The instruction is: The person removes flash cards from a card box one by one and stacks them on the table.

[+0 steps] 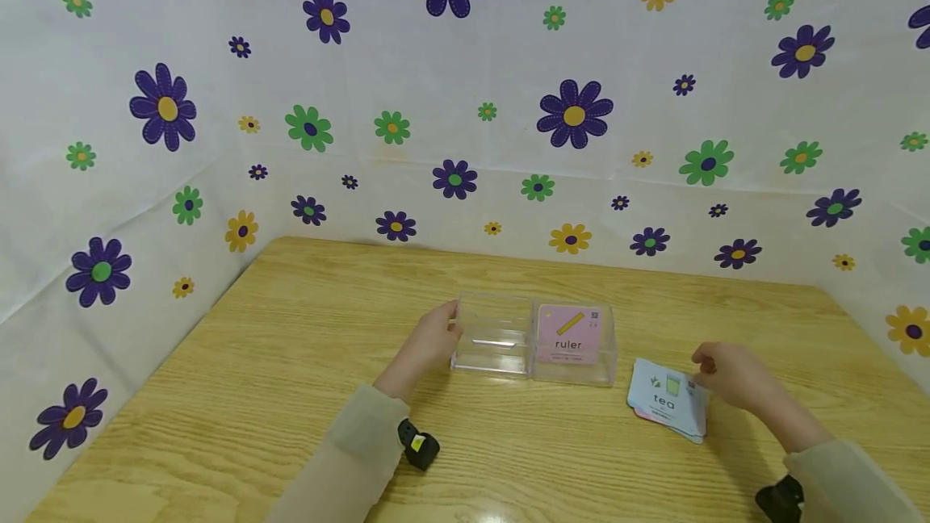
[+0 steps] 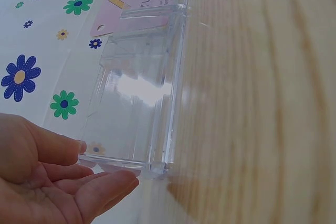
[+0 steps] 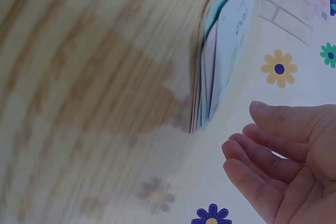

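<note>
A clear plastic box [image 1: 494, 343] with two compartments sits on the table. Its right compartment holds a pink card [image 1: 569, 335] printed "ruler", while the left one looks bare. At the box's left end, my left hand [image 1: 429, 337] holds the side wall, thumb [image 2: 63, 148] at the rim and fingers along the outside. Right of the box lies a loose stack of cards [image 1: 664, 400], topped by a light blue "tea" card. My right hand [image 1: 734, 378] hovers at the stack's right side, fingers loosely bent and holding nothing; the right wrist view shows it apart from the cards.
The wooden table [image 1: 327, 305] has its far edge against a white flowered cloth [image 1: 501, 63], which also rises along the left and right sides. Black wrist cameras [image 1: 419, 444] are strapped under both sleeves.
</note>
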`<state>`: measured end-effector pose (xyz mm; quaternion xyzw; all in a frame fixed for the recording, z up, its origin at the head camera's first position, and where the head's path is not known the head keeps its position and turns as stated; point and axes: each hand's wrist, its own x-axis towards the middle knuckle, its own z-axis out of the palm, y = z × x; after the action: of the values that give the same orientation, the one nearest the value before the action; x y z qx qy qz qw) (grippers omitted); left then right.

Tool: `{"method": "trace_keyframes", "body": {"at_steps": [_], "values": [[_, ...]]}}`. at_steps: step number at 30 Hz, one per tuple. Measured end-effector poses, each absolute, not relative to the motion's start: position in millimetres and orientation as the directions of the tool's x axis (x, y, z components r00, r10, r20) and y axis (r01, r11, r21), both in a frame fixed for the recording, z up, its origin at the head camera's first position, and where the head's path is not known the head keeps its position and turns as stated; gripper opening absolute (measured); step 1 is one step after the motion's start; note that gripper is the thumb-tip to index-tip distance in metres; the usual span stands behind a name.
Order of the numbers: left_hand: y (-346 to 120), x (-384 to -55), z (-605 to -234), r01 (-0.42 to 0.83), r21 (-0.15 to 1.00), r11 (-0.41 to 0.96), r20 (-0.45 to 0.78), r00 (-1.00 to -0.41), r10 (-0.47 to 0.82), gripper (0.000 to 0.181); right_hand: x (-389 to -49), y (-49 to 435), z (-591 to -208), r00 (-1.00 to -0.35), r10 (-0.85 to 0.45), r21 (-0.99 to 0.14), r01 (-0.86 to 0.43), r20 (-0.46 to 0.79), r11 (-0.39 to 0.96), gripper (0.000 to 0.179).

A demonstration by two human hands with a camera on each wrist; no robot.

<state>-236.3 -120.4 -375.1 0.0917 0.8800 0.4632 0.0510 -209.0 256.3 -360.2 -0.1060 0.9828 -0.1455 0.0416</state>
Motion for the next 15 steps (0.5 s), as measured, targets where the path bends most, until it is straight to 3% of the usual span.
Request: {"method": "trace_keyframes", "body": {"at_steps": [15], "values": [[-120,-237,-376,0.113,0.825,0.553,-0.006,-0.978,0.21,0.046,-212,242,-347,-0.976,-0.217,-0.323,-0.195,-0.033,0.926,0.031]]}}
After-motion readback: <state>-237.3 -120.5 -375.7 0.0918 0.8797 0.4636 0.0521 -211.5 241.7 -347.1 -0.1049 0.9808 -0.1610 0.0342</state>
